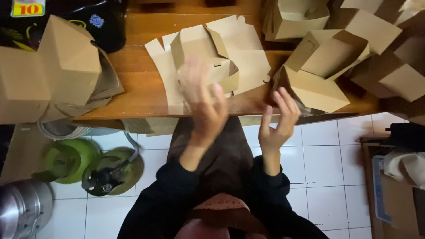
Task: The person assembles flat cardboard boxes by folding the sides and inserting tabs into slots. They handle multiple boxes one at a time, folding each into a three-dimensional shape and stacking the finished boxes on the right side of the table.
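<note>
Hovering at frame centre, your blurred left hand (201, 104) and right hand (276, 121), fingers apart and empty, face the half-folded box (208, 53) on the table (137, 84).

My left hand (201, 99) is smeared by motion, so I cannot tell whether its fingers (195, 75) touch the half-folded box (208, 53) behind them. The folded boxes (389, 40) at the right and the stack (31, 75) at the left run off the frame. The steel pot (22, 208) is cut off bottom-left.
</note>
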